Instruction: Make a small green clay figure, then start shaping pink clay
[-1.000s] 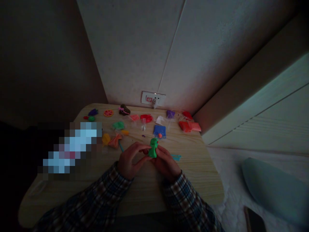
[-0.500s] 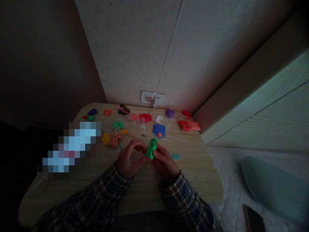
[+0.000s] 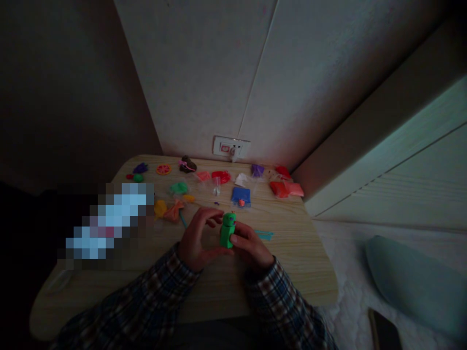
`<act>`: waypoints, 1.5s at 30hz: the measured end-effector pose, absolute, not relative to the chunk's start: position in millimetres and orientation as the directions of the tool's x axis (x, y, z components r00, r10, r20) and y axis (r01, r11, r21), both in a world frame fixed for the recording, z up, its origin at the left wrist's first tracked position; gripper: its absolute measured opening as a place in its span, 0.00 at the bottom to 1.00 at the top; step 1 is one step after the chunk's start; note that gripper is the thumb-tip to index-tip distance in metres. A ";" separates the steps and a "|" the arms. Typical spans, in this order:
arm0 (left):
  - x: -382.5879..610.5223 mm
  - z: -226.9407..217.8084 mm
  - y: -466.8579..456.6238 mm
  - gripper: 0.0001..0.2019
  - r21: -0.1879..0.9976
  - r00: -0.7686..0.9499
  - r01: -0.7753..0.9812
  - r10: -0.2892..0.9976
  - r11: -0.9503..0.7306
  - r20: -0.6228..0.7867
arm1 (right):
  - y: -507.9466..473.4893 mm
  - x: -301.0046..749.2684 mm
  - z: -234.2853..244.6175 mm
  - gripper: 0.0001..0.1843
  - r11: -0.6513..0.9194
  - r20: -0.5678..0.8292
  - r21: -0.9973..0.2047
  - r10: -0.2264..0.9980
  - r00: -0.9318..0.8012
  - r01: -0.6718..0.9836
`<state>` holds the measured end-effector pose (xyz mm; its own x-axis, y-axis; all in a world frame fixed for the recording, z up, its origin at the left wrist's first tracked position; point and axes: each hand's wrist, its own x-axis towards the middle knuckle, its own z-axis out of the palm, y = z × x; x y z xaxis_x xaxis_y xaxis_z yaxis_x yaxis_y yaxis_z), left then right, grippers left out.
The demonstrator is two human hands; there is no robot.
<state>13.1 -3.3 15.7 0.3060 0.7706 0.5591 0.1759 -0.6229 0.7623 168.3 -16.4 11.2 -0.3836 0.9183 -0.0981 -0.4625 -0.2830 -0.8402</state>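
Note:
A small green clay figure [image 3: 226, 236] with a round head and a block-like body stands upright between my two hands, above the wooden table. Dark and red details mark its face. My right hand [image 3: 251, 247] grips the body from the right, thumb on the front. Curved around the left side is my left hand [image 3: 199, 239], its thumb at the figure's base and its index finger beside the head. A light-blue modelling tool [image 3: 264, 236] lies just beyond my right hand. Another thin blue stick [image 3: 183, 219] is partly hidden behind my left hand.
On the table [image 3: 292, 277] lie a blue clay packet [image 3: 241, 195], red packets [image 3: 280, 189], a purple packet [image 3: 257, 170], green clay [image 3: 178, 187], orange clay [image 3: 172, 212] and a brown clay piece [image 3: 187, 165]. A blurred-out bright object [image 3: 113, 218] is at left. Behind is a wall socket [image 3: 231, 147].
The green figure has turned from a tilt to upright and sits slightly lower. My left hand has opened wider, its index finger now higher beside the head and its thumb under the base.

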 end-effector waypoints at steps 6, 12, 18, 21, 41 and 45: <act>11.4 19.2 -5.1 0.32 0.742 0.396 0.151 0.728 -0.653 0.560 | -17.5 168.6 11.9 0.15 -0.338 -0.094 -0.814 0.878 -0.469 -0.472; 12.1 20.4 -5.9 0.30 0.747 0.380 0.155 0.737 -0.647 0.559 | -18.2 169.2 11.1 0.15 -0.331 -0.081 -0.820 0.875 -0.478 -0.467; 11.1 19.6 -5.0 0.28 0.743 0.383 0.147 0.731 -0.653 0.565 | -18.6 168.6 12.5 0.16 -0.322 -0.075 -0.829 0.874 -0.480 -0.457; 10.9 19.3 -5.0 0.30 0.741 0.383 0.148 0.729 -0.655 0.567 | -18.4 168.6 12.7 0.17 -0.325 -0.075 -0.839 0.864 -0.499 -0.437; 12.5 24.1 -7.4 0.28 0.732 0.396 0.157 0.721 -0.664 0.569 | -18.5 168.1 8.9 0.19 -0.319 -0.094 -0.847 0.877 -0.471 -0.425; 12.9 24.1 -7.5 0.28 0.726 0.402 0.148 0.712 -0.671 0.576 | -18.7 168.8 8.9 0.20 -0.306 -0.087 -0.859 0.878 -0.471 -0.411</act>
